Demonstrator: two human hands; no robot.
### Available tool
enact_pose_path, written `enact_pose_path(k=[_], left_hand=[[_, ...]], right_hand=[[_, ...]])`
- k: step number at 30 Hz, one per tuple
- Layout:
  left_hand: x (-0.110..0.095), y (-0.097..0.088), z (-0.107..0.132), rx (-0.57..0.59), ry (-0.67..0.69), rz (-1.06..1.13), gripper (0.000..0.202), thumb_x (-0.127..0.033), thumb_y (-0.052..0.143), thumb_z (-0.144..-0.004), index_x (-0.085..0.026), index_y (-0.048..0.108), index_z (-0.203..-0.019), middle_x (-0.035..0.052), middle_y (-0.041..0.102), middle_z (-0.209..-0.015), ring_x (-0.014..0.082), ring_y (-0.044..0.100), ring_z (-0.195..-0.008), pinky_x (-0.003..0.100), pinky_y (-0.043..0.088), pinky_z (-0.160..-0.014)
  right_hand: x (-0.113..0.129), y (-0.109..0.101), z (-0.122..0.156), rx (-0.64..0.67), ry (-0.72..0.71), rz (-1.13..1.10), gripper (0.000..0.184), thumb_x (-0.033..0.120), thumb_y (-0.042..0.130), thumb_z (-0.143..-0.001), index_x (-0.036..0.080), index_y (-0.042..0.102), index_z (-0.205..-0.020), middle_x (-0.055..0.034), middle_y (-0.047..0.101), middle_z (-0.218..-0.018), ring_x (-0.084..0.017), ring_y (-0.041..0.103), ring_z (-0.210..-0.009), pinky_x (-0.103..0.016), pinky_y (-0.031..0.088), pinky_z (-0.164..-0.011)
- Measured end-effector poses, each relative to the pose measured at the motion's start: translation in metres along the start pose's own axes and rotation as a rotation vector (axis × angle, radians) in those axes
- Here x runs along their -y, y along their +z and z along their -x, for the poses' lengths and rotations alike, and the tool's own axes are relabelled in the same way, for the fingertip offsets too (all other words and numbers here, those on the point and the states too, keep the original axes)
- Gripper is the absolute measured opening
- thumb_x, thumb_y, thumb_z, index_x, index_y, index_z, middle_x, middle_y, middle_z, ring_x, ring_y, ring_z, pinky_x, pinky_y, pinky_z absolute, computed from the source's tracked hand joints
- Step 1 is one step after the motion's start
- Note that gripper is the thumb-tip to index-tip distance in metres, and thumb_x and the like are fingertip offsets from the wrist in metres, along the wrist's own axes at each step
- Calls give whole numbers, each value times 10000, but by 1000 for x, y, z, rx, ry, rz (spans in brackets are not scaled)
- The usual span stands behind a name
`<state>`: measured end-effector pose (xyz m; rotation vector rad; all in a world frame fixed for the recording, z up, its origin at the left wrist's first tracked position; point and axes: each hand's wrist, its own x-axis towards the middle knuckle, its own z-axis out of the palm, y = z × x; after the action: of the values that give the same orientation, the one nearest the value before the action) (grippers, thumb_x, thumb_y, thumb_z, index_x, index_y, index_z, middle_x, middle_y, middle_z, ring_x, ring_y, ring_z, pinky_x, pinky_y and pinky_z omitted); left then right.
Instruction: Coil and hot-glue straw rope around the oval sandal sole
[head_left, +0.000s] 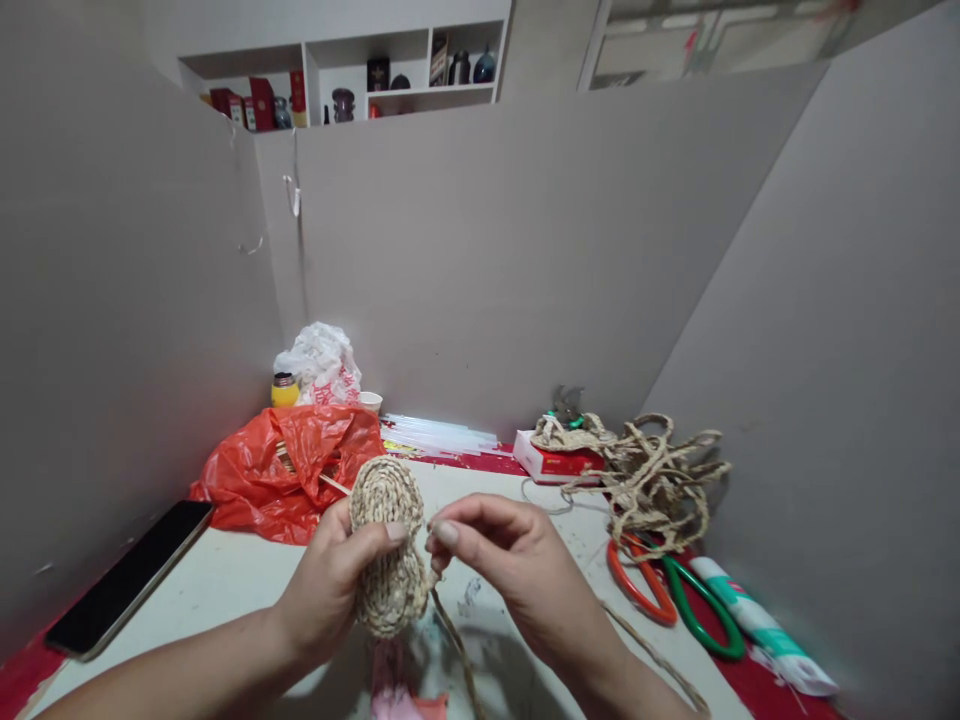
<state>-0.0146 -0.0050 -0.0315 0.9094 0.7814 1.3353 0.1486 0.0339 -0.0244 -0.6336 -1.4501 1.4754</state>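
So left hand [324, 572]'s gripping the woven piece [388, 590], fingers hiding behind. Right hand [521, 565]'s pinching cord [456, 639] beside its edge.

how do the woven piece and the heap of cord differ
The woven piece is compact and tightly coiled, while the heap of cord is loose and tangled. The woven piece is held in the left hand; the heap of cord lies unheld. Both are tan and ropy.
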Motion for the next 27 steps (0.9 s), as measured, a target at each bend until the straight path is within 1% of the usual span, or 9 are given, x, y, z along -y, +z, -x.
enact_pose_path(k=[3,8,11,15,19,22,27], left_hand=[[2,-1,1,24,-14,12,121,-246,667,-751,-126,655,-745,31,659,-630,129,598,-535,227,482,-517],[2,0,1,-8,-7,17,151,-290,680,-764,-148,629,-768,10,640,-623,127,594,-531,236,492,-524],[0,0,0,-4,-3,-33,160,-290,678,-774,-143,615,-759,18,644,-614,126,589,-524,237,489,-525],[-3,0,-1,32,0,-103,179,-290,673,-783,-123,618,-753,41,658,-627,127,590,-538,232,486,-528],[-2,-1,0,9,9,-119,171,-279,695,-765,-135,604,-756,22,652,-623,121,589,-538,227,493,-527],[-1,-1,-1,-14,-5,-119,174,-280,702,-759,-141,599,-769,18,653,-630,121,594,-543,227,499,-529],[0,-2,-5,-1,-13,-135,170,-289,691,-770,-144,604,-757,13,651,-620,116,589,-529,214,486,-520]], right_hand=[[-4,4,-1,33,55,-29,167,317,789,-715,163,729,-684,6,680,-596,-90,594,-564,-199,492,-589],[-9,7,0,0,93,-85,192,327,805,-697,156,720,-680,8,674,-570,-88,590,-545,-197,491,-580],[-10,9,0,-18,97,-103,201,330,818,-679,154,720,-676,10,671,-560,-84,587,-532,-189,485,-564],[-8,12,1,-52,85,-108,208,327,838,-648,153,725,-666,16,666,-549,-82,579,-525,-184,486,-560],[-7,14,3,-83,84,-116,218,328,853,-617,156,722,-646,21,655,-536,-85,571,-513,-187,484,-546],[-8,14,4,-105,83,-101,217,338,838,-634,157,722,-655,19,651,-535,-86,572,-513,-187,478,-541],[-12,17,4,-169,66,-87,228,353,835,-627,161,713,-641,18,649,-549,-87,557,-512,-190,471,-528]])
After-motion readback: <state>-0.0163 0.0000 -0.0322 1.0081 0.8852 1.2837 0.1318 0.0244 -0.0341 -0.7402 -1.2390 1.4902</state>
